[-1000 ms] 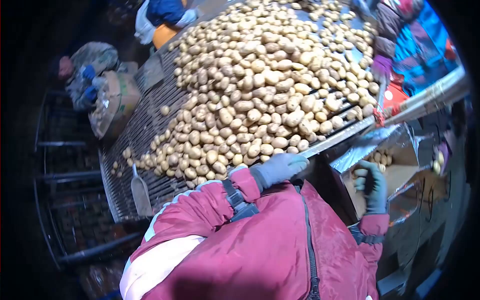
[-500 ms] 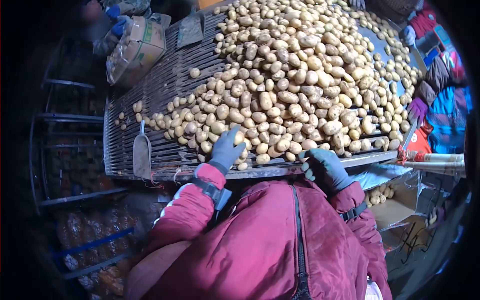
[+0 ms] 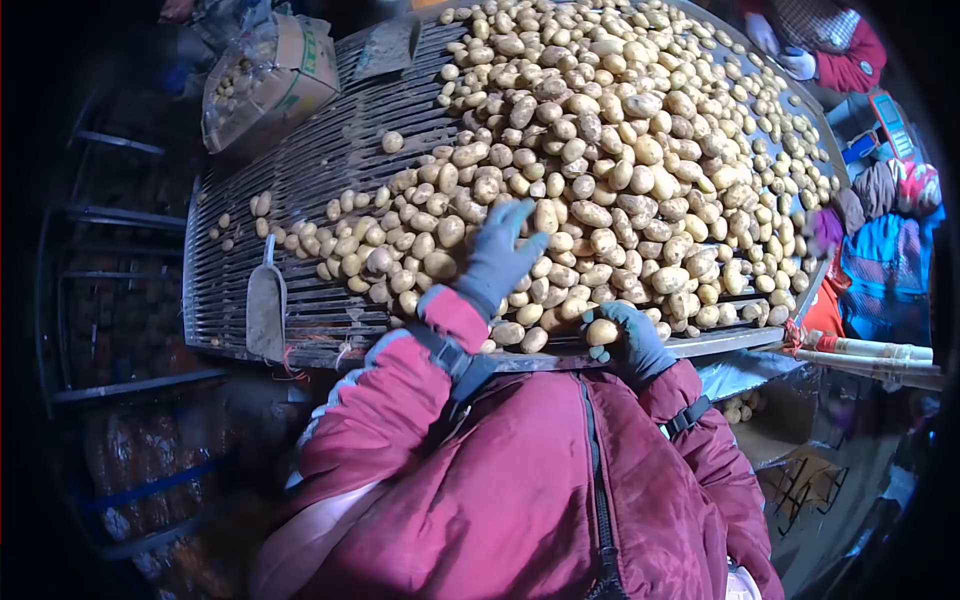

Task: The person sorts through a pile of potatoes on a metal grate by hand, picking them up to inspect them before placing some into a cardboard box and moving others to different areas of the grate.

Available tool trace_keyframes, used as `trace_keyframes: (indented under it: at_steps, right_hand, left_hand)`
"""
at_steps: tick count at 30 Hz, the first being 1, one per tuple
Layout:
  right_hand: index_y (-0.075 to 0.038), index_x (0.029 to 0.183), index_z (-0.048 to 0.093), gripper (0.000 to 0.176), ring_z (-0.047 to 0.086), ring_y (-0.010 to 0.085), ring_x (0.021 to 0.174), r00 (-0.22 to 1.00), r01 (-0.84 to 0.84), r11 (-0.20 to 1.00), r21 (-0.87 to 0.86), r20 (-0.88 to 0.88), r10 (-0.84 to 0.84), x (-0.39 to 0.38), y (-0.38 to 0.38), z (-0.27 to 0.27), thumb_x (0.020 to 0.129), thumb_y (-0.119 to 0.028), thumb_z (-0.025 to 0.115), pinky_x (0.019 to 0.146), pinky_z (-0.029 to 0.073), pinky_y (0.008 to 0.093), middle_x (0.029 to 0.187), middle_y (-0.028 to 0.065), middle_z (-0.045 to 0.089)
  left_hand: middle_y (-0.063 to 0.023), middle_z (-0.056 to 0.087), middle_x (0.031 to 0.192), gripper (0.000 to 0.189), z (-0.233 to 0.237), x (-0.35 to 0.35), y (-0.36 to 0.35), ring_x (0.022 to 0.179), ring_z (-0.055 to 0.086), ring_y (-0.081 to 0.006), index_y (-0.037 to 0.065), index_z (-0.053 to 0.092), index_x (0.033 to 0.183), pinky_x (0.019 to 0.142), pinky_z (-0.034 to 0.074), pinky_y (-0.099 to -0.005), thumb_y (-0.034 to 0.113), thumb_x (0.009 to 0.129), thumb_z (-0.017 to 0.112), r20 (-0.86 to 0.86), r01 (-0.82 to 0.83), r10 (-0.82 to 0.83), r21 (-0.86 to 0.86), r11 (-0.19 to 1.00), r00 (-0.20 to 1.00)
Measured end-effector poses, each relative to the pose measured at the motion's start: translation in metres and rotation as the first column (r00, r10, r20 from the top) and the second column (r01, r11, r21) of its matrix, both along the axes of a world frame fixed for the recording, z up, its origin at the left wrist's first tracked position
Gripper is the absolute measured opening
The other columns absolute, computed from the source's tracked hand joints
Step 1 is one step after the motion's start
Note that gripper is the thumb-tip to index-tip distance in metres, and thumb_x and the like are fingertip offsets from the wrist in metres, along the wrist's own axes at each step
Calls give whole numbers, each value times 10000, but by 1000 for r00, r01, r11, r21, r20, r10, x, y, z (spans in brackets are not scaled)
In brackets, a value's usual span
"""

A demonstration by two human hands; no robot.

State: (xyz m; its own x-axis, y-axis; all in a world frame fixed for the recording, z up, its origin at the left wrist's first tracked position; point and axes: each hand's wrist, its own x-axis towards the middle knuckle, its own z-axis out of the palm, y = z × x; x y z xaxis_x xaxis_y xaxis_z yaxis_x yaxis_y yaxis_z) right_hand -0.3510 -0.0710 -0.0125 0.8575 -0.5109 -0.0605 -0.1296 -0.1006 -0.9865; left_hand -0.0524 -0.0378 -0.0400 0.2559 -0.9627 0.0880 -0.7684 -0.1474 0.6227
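Note:
A large heap of potatoes (image 3: 640,180) lies on a slatted metal table (image 3: 330,150). My left hand (image 3: 500,258), in a blue-grey glove, reaches over the near part of the heap with thumb and fingers apart, its fingertips beside an oblong potato (image 3: 545,217). At the table's front edge, my right hand (image 3: 642,340), gloved the same way, has its fingers curled round a single round potato (image 3: 601,332). Some of the right fingers are hidden behind that potato.
A metal scoop (image 3: 266,310) lies at the front left, and another flat scoop (image 3: 387,48) at the back. A cardboard box (image 3: 275,85) with potatoes stands at the far left. A co-worker's gloved hands (image 3: 797,62) are at the back right. Below the right edge sits an open carton (image 3: 770,430).
My left hand has moved forward and right, deeper over the heap. A potato now shows in my right hand, which was curled near the edge before. The co-worker's hands at back right have shifted.

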Motion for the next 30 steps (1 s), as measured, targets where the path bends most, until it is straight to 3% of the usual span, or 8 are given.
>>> trace_keyframes:
  at_steps: [2, 5, 8, 12, 16, 21, 27, 30]
  right_hand:
    - [-50, 1197, 629, 226, 656, 165, 810, 997, 80, 929, -361, 35, -72, -3, -1, 9, 989, -132, 592, 655, 537, 290, 1029, 68, 658]
    - [-65, 1259, 621, 306, 666, 198, 799, 955, 295, 790, 538, -149, -255, -8, -3, -19, 1022, -246, 557, 674, 549, 299, 1050, 70, 661]
    - [-72, 1397, 547, 439, 694, 236, 813, 822, 479, 461, 747, -198, -533, -8, -19, 23, 1026, -308, 564, 687, 592, 336, 1219, 96, 641]
    - [-71, 1421, 528, 466, 715, 249, 800, 768, 562, 568, 601, -125, -628, -27, -38, 6, 1014, -291, 585, 683, 596, 343, 1306, 119, 639]
    - [-85, 1408, 542, 447, 699, 222, 757, 697, 601, 388, 699, -221, -682, -52, -49, 26, 1014, -292, 586, 656, 580, 326, 1189, 106, 686]
    - [-105, 1425, 532, 472, 682, 192, 755, 641, 652, 274, 707, -321, -697, -80, -56, 33, 1013, -328, 590, 649, 568, 307, 1168, 105, 687]
    - [-104, 1599, 281, 865, 665, 176, 1023, 749, 580, 588, 564, -86, -657, -26, -89, 27, 894, -200, 774, 820, 572, 286, 1505, 170, 464]
    - [-94, 1616, 227, 1026, 540, 252, 1300, 798, 602, 775, 194, -112, -592, 16, -104, 28, 812, -274, 838, 1052, 474, 358, 1569, 205, 398]
  left_hand:
    - [-195, 554, 1351, 620, 4, 1, -26, 1213, 559, -370, 77, 566, 1377, 1045, 456, -443, 345, 851, 756, 169, 8, -13, 29, 1000, 986]
    - [-178, 561, 1294, 675, 52, -32, -34, 1178, 545, -388, 138, 543, 1419, 1019, 455, -476, 365, 821, 758, 134, -45, 29, 116, 992, 990]
    - [-179, 549, 1342, 671, 57, -45, -30, 1223, 530, -390, 149, 538, 1435, 1056, 436, -475, 397, 844, 738, 90, 187, -186, -4, 982, 978]
    - [-232, 469, 1454, 782, 93, -41, -65, 1319, 473, -412, 115, 447, 1500, 1112, 397, -482, 465, 860, 727, 83, -27, 21, 74, 997, 996]
    - [-295, 306, 1570, 1138, 28, -12, -104, 1418, 363, -450, 100, 204, 1612, 1162, 340, -512, 629, 772, 760, 295, -68, 59, 17, 998, 954]
    - [-285, 235, 1609, 1222, 43, -54, -96, 1465, 273, -457, 107, 206, 1614, 1178, 235, -601, 741, 712, 732, 365, -44, 34, 17, 999, 930]
    - [-285, 225, 1612, 1186, 32, -50, -88, 1502, 214, -427, 81, 244, 1603, 1211, 171, -585, 741, 735, 713, 366, 46, -69, 70, 996, 928]
    - [-296, 250, 1587, 1183, 28, -48, -94, 1492, 199, -463, 49, 283, 1581, 1213, 192, -583, 712, 721, 753, 366, 76, -102, 86, 993, 925]
